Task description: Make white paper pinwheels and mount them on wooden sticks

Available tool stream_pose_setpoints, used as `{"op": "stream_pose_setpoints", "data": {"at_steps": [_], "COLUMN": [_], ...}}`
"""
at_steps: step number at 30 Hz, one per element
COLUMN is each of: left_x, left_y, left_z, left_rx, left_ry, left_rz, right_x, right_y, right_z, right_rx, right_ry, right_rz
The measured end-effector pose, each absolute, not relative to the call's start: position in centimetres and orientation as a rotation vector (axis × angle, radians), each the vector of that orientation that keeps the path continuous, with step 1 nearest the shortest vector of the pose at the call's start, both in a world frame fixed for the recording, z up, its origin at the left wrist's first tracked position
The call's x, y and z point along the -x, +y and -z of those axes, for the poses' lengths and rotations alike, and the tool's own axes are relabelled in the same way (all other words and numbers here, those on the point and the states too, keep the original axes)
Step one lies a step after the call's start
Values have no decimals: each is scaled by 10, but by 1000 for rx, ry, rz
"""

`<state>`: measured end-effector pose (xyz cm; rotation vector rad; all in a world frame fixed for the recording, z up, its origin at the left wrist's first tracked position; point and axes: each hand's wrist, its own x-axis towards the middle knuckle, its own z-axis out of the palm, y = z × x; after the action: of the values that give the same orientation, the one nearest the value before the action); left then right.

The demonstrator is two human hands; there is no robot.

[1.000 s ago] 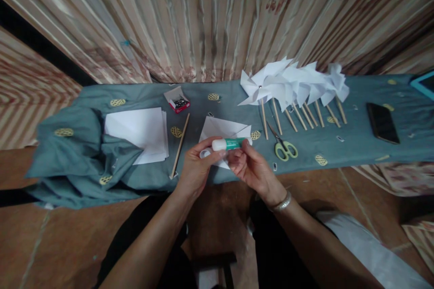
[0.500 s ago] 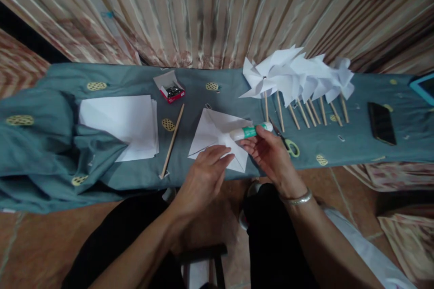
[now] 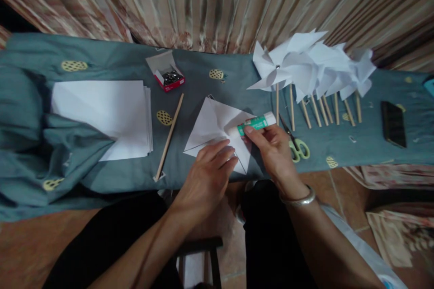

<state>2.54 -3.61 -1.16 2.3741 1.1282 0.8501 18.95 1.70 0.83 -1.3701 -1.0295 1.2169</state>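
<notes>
Green-and-white cylindrical glue stick (image 3: 257, 123) is now held by the right hand (image 3: 276, 150) alone, over the middle of a square white paper sheet (image 3: 217, 117) lying on the cloth-covered table (image 3: 118, 63). Its pale end is directed at the sheet's centre; contact cannot be confirmed because of blur. One second ago, the stick was supported by both hands in front of the sheet. Since then, the left hand (image 3: 208, 174) has been taken off the stick and its fingers have been laid on the near part of the sheet. The right grip is closed around the barrel, between thumb and fingers. The left grip is turned palm down; whether anything is enclosed beneath it cannot be told. By judgement, preparation of the stick has given way to application of adhesive at the centre, with the sheet being steadied by the left fingers. The slender pale wooden stick (image 3: 169, 137) and the red-and-white cardboard box (image 3: 175, 83) of small metal pieces are left untouched beyond the sheet's left side.
</notes>
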Motion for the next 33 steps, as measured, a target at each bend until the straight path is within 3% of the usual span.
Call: {"op": "stream_pose_setpoints", "data": {"at_steps": [15,33], "left_x": [-23,-25], "left_y": [-37,-35], "left_z": [13,10], "left_rx": [-2397,-2320], "left_ry": [1286,1271], "left_rz": [-684,-608], "right_x": [-188,-180], "right_y": [18,17], "right_z": [2,-3], "right_rx": [1427,1615], "right_ry": [-1120,-1470], "right_rz": [-1182,-811]}}
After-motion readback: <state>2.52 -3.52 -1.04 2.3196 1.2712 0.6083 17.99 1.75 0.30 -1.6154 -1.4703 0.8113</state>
